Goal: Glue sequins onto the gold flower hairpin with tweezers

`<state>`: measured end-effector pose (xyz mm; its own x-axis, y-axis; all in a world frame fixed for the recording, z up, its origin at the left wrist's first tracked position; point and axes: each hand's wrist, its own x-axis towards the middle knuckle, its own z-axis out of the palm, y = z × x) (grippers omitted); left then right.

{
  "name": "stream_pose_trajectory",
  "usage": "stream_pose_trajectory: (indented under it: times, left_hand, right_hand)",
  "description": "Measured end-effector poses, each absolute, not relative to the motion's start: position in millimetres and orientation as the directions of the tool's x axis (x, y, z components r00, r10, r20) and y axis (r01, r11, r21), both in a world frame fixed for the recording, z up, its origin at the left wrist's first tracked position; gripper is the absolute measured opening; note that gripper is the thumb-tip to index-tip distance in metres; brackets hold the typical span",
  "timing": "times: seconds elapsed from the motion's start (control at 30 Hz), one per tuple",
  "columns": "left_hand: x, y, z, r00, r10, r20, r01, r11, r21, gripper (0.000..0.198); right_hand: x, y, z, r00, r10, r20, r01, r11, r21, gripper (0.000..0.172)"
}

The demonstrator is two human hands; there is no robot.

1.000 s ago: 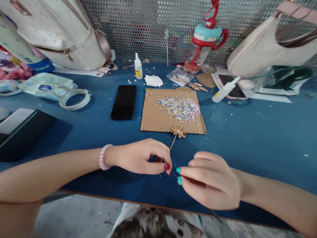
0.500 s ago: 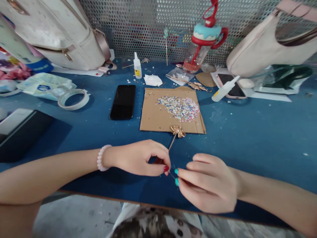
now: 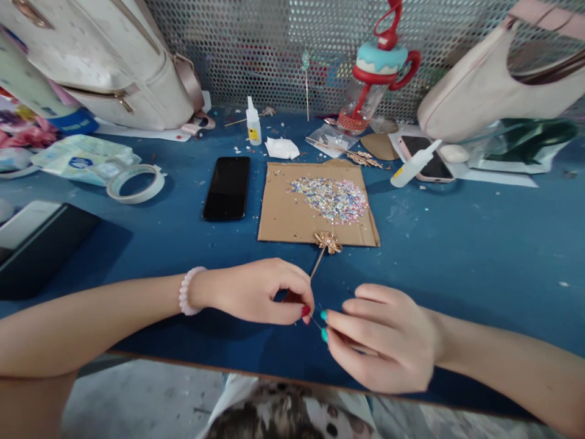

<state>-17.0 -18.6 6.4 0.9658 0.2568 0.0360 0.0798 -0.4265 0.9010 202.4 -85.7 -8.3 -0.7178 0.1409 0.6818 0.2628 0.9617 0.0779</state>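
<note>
My left hand (image 3: 269, 292), with a beaded bracelet at its wrist, pinches the lower part of a thin stick (image 3: 317, 264). The stick's top carries a glittery gold flower-like ornament (image 3: 328, 242), which overlaps the front edge of a cardboard sheet (image 3: 283, 213). My right hand (image 3: 384, 338) is just to the right, thumb and forefinger close together at a very thin wire or thread (image 3: 316, 322) that runs to the left fingertips. Sequins (image 3: 336, 198) in pale, blue and pink tones are heaped on the cardboard.
A black phone (image 3: 227, 188) lies left of the cardboard, a tape roll (image 3: 136, 183) farther left. Behind are a glue bottle (image 3: 253, 122) and a cup (image 3: 365, 85). Another glue bottle (image 3: 415, 164) leans on a phone at right. Bags (image 3: 484, 85) stand at the back.
My right hand has shifted very slightly to the left. My left hand and the ornament on its stick are almost unmoved.
</note>
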Motion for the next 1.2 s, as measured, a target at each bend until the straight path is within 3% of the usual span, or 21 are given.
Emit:
stream_pose_trajectory:
  times: [1.2]
  left_hand:
    - [-16.9,-19.7,5.8,0.964,0.265,0.024,0.097,-0.433,0.896,0.016]
  right_hand:
    - [201.8,-84.4,-7.5,-0.732,0.140,0.666,0.263,0.961,0.088,0.007]
